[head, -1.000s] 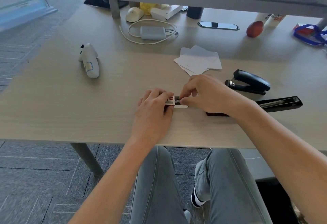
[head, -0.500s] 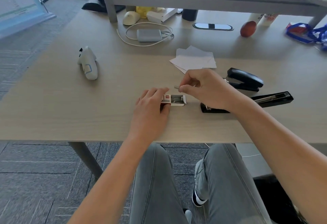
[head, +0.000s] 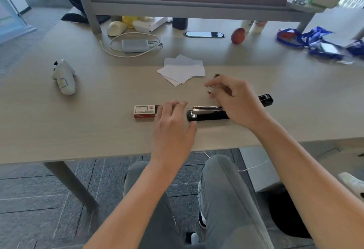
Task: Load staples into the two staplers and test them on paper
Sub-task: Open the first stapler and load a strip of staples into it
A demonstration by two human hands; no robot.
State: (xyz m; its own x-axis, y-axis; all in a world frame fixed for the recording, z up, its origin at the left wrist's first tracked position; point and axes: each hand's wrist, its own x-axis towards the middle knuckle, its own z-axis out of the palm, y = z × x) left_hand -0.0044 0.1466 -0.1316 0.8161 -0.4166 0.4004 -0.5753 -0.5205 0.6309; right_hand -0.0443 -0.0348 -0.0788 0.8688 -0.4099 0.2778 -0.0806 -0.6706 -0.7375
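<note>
Right hand (head: 234,99) has lifted away from the staple box (head: 144,111) since a second ago; it now hangs above the opened stapler (head: 208,113), thumb and forefinger pinched on a small pale strip, likely a stick of staples (head: 211,89), though blurred. Left hand (head: 173,122) has left the box and hovers fingers loosely curled, holding nothing, its thumb near the stapler's left end. The box lies on the desk (head: 98,130) just left of that hand, its tray slid partly out.

Stapler 1 lies flat, arm swung out to the right, metal channel exposed. Stapler 2 is almost wholly hidden behind the right hand. Paper sheets (head: 182,70) lie farther back, untouched.

Judgement: staples are out, loading of stapler 1 comes next. The strip must drop squarely into the channel.
</note>
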